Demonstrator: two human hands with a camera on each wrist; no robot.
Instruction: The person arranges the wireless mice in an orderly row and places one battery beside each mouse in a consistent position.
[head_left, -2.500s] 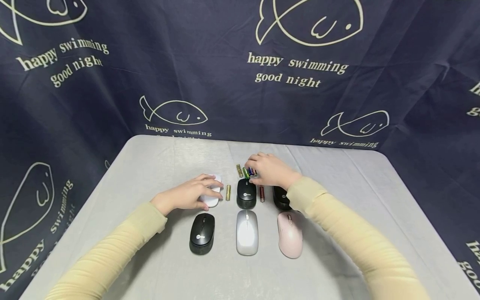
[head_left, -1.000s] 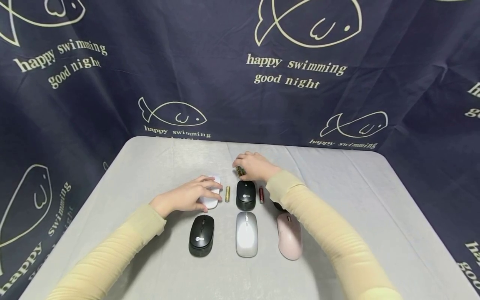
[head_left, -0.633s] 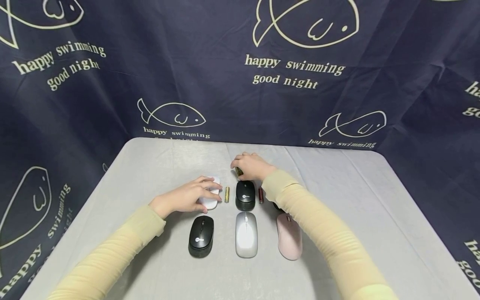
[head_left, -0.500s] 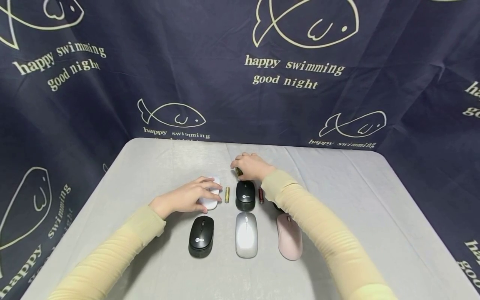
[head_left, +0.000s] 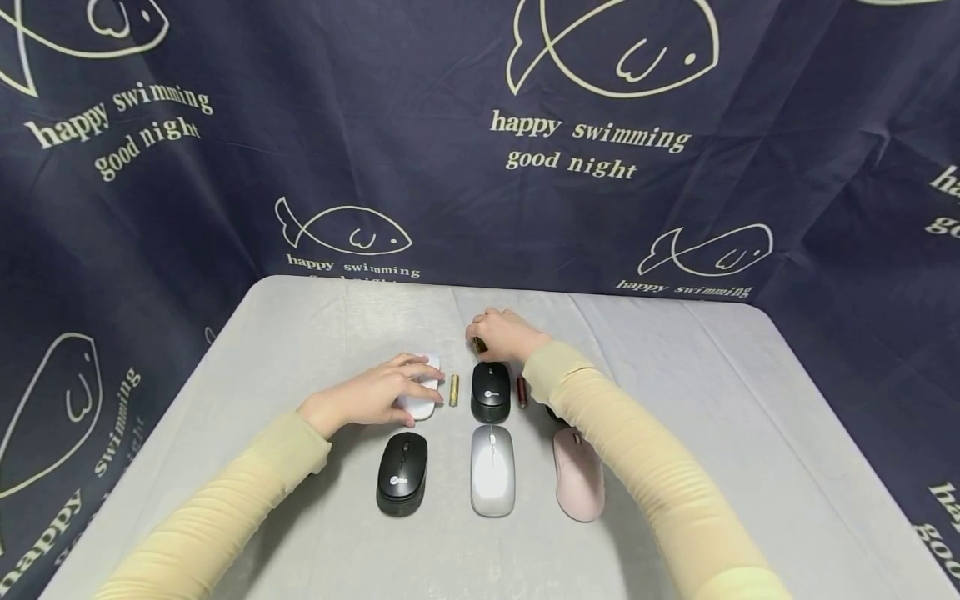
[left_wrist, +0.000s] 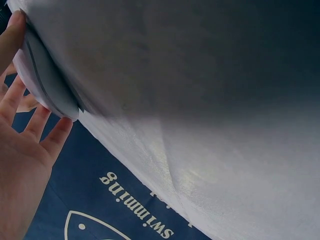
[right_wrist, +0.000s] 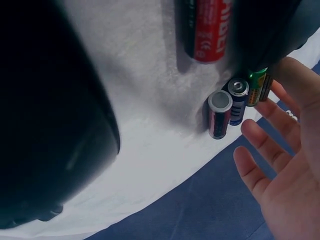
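Note:
In the head view my left hand [head_left: 372, 387] holds a white mouse [head_left: 422, 407] at the left, fingers spread across it and thumb at its near end. The left wrist view shows this mouse [left_wrist: 50, 82] edge-on between the fingers. Behind the middle black mouse [head_left: 491, 390], my right hand [head_left: 506, 334] pinches a gold battery [head_left: 480, 344] at the left end of a short row. In the right wrist view the row also has a green battery [right_wrist: 255, 89], a blue battery [right_wrist: 237, 102] and a dark red battery [right_wrist: 219, 115], standing close together.
Another gold battery [head_left: 453, 390] and a red battery [head_left: 522, 392] flank the middle black mouse. In front lie a black mouse [head_left: 402, 472], a silver mouse [head_left: 492, 471] and a pink mouse [head_left: 579, 477]. My right sleeve mostly covers a further black mouse [head_left: 556, 414].
My right hand has moved left along the battery row, from its right end to the gold battery, then slightly back right. The left hand stays on the white mouse.

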